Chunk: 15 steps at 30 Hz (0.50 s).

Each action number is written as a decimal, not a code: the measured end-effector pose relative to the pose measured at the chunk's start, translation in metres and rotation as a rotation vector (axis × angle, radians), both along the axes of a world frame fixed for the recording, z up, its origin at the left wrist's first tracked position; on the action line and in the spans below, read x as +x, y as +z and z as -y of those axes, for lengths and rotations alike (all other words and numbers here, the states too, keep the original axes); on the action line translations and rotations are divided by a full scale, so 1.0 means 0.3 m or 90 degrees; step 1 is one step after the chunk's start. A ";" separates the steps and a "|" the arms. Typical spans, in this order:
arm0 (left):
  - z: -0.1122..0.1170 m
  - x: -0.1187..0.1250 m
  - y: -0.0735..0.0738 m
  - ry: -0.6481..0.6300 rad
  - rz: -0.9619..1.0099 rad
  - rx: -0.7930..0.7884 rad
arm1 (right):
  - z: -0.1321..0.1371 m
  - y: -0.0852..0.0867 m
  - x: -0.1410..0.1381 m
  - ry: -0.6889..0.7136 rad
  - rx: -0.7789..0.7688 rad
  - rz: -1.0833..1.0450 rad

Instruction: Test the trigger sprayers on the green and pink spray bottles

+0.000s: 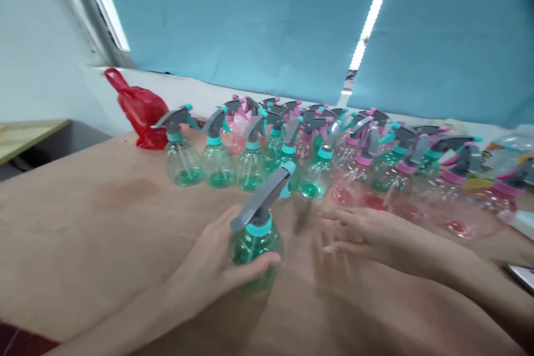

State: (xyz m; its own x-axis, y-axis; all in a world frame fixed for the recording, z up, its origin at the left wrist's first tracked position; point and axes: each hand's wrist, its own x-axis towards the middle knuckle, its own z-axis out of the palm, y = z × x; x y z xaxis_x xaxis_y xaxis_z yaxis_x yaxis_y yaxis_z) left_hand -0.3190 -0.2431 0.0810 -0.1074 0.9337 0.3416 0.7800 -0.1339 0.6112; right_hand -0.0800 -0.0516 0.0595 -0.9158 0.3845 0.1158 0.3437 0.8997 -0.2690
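My left hand (pixel 223 253) is wrapped round the body of a clear green spray bottle (pixel 256 245), thumb across its front. This bottle stands upright, with a teal collar and a grey trigger head tipped in teal. To its right, my right hand (pixel 352 233) hovers near the tabletop with its fingers apart and nothing in them; it is slightly blurred. Just beyond both hands stand rows of similar spray bottles, among them a green one (pixel 315 178) with a teal collar and a pink one (pixel 392 178) with a pink collar.
The bottles crowd the far side of the wooden table (pixel 125 233). A red plastic bag (pixel 144 114) sits at the back left. At the right edge are a large clear container (pixel 509 150) and part of a dark-edged flat device (pixel 521 277). Blue cloth (pixel 250 28) hangs behind.
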 end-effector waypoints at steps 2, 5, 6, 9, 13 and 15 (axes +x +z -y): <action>0.061 -0.061 0.003 0.069 -0.026 0.003 | 0.025 0.039 -0.092 0.013 -0.010 0.014; 0.147 -0.147 -0.013 0.199 -0.065 0.003 | 0.076 0.094 -0.251 0.045 -0.081 -0.040; 0.173 -0.174 -0.022 0.244 -0.054 0.011 | 0.094 0.109 -0.306 0.064 -0.125 -0.058; 0.232 -0.253 -0.045 0.376 0.041 0.019 | 0.151 0.141 -0.468 0.078 -0.212 -0.138; 0.265 -0.355 -0.035 0.417 0.121 0.056 | 0.220 0.154 -0.658 0.093 -0.244 -0.211; 0.263 -0.406 -0.017 0.391 0.128 0.093 | 0.242 0.150 -0.740 0.089 -0.242 -0.223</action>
State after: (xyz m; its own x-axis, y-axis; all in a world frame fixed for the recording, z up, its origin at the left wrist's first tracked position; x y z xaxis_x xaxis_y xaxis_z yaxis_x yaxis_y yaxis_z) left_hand -0.4407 -0.3221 0.0760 -0.6808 0.6276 0.3777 0.6133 0.2065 0.7624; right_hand -0.3019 -0.1243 0.1047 -0.8928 0.3357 0.3002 0.0587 0.7477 -0.6615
